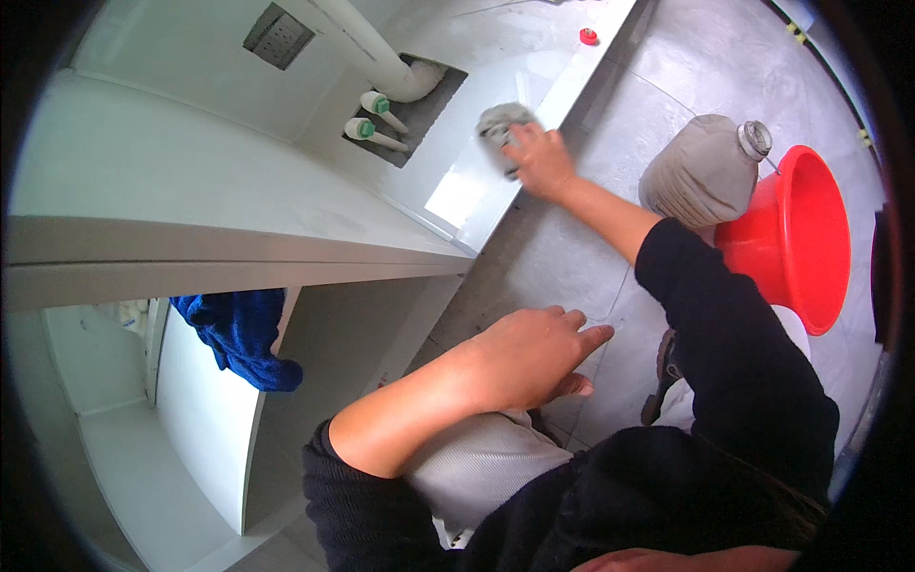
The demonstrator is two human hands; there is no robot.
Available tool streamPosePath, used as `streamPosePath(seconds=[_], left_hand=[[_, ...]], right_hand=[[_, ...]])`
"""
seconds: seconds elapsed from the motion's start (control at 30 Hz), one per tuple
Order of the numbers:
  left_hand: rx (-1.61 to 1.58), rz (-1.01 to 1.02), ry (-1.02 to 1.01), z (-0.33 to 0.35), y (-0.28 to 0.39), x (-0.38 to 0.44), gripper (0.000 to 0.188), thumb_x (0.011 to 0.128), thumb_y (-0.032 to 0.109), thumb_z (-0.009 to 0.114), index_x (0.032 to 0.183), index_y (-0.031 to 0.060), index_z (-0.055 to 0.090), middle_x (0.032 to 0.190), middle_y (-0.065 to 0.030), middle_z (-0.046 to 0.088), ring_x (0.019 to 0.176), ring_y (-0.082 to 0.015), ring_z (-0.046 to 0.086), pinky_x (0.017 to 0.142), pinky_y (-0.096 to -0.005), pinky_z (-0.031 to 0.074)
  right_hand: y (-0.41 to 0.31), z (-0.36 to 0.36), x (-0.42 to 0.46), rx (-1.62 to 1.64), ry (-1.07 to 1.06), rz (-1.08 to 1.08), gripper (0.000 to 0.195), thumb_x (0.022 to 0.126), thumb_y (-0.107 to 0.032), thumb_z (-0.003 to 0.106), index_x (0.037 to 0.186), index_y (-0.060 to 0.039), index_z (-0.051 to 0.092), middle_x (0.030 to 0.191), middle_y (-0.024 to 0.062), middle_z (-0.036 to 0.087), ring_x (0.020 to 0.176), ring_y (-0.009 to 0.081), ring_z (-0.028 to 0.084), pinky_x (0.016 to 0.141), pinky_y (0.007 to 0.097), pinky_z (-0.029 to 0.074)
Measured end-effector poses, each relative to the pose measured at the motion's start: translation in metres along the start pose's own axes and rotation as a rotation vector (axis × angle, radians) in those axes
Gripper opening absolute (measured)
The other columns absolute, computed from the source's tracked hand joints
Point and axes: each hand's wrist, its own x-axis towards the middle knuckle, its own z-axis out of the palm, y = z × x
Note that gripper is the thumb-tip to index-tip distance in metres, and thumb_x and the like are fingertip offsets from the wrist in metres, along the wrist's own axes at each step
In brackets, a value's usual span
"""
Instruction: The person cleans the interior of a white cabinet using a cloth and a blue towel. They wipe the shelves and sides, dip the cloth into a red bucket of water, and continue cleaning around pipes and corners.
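Note:
My right hand (pixel 537 159) holds a bunched grey cloth (pixel 506 120) against the white cabinet base panel (pixel 457 193), close to its front edge; part of the cloth is hidden under the fingers. Beyond the cloth, a cut-out in the panel shows a white drain pipe (pixel 418 80) and two smaller pipes with green plugs (pixel 365 129). My left hand (pixel 532 354) hangs over my knee with its fingers apart and nothing in them. The panel has a wet-looking shine.
On the tiled floor at right stand a dusty plastic jug (pixel 697 171) without a cap and a red bucket (pixel 786 236). A red cap (pixel 588 36) lies on the panel's far edge. A blue cloth (pixel 243 336) hangs over a white shelf (pixel 207 400) at left. A socket box (pixel 279 36) is in the wall.

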Motion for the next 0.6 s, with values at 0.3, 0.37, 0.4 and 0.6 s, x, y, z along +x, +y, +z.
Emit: streamPosePath(seconds=[0.3,0.37,0.4,0.6], left_hand=[[-0.01,-0.037,-0.02,0.001,0.009,0.003,0.059,0.081,0.029,0.059,0.13,0.0025,0.039,0.114,-0.0195,0.051,0.103,-0.0353,0.051,0.085,-0.0429,0.043],[0.005,-0.019,-0.007,0.002,0.009,0.005,0.059,0.081,0.029,0.059,0.129,0.0025,0.039,0.114,-0.0194,0.052,0.103,-0.0352,0.05,0.086,-0.0425,0.043],[0.008,-0.006,0.001,0.004,0.008,0.006,0.059,0.081,0.029,0.059,0.129,0.0024,0.039,0.114,-0.0194,0.052,0.104,-0.0352,0.05,0.086,-0.0423,0.043],[-0.018,-0.037,-0.088,-0.002,0.014,0.002,0.059,0.081,0.03,0.06,0.13,0.0028,0.039,0.119,-0.0185,0.051,0.108,-0.0338,0.049,0.09,-0.0413,0.042]], right_hand=[[-0.094,0.002,-0.036,0.279,-0.036,-0.339,0.031,0.062,-0.008,0.063,0.092,-0.0155,0.065,0.123,0.0072,0.047,0.113,0.0242,0.041,0.078,0.0404,0.038],[-0.083,-0.003,-0.039,0.278,-0.122,-0.377,0.027,0.064,-0.013,0.065,0.091,-0.0146,0.066,0.125,0.0062,0.046,0.116,0.0232,0.038,0.078,0.0414,0.039],[-0.078,-0.01,-0.044,0.28,-0.198,-0.408,0.028,0.063,-0.013,0.064,0.091,-0.0144,0.066,0.122,0.0068,0.049,0.114,0.0235,0.041,0.078,0.0411,0.04],[-0.048,-0.091,-0.031,0.607,-0.756,-0.068,0.036,0.058,-0.014,0.057,0.091,-0.0133,0.07,0.082,0.0151,0.066,0.08,0.0307,0.063,0.071,0.0359,0.049]])
